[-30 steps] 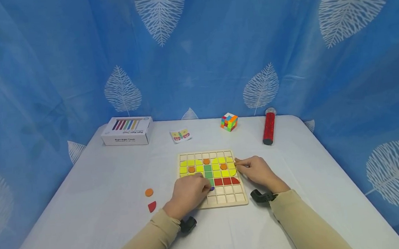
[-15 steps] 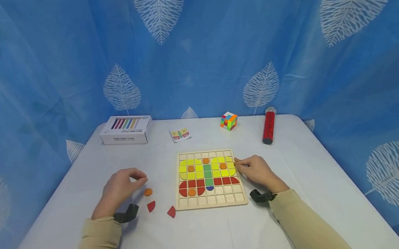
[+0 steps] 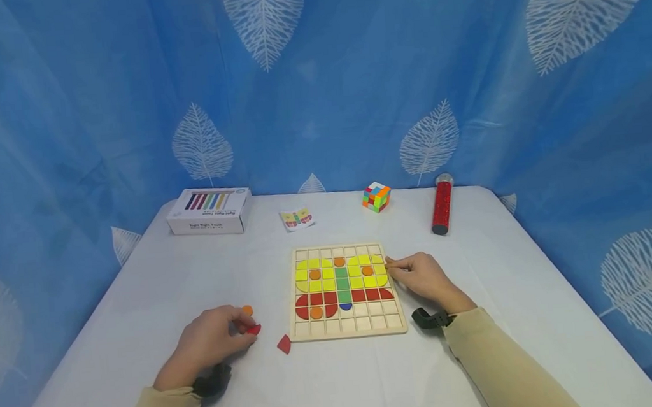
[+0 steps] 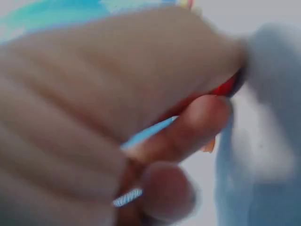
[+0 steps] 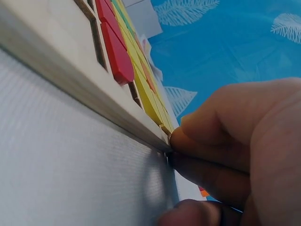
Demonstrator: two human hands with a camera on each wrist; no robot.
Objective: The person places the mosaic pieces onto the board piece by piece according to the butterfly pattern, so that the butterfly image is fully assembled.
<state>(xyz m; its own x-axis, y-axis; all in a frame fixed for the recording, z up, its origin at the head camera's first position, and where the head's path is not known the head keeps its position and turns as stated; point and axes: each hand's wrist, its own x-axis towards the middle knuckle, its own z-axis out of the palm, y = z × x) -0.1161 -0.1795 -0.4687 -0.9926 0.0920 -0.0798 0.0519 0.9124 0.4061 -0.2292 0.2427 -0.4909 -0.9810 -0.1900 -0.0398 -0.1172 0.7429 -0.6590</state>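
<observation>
A wooden grid board (image 3: 347,328) lies mid-table, its squares partly filled with yellow, green, red, orange and blue pieces in a butterfly-like pattern. Left of it, my left hand (image 3: 210,340) pinches a red quarter-circle piece (image 3: 253,330); the left wrist view shows some red (image 4: 225,87) between thumb and finger. Just beyond those fingers is an orange round piece (image 3: 247,310), partly hidden. Another red quarter-circle piece (image 3: 284,344) lies by the board's near left corner. My right hand (image 3: 424,277) holds the board's right edge (image 5: 117,110) with its fingertips.
A white box (image 3: 206,213) stands at the back left. Beside it lies a small pattern card (image 3: 297,219). Farther right are a puzzle cube (image 3: 376,197) and a red glittery tube (image 3: 443,205). Blue leaf-print cloth (image 3: 318,102) hangs behind the white table.
My left hand moved left off the board, uncovering a blue piece and red and orange ones, then came down onto the loose red piece. The right hand stays at the board's edge.
</observation>
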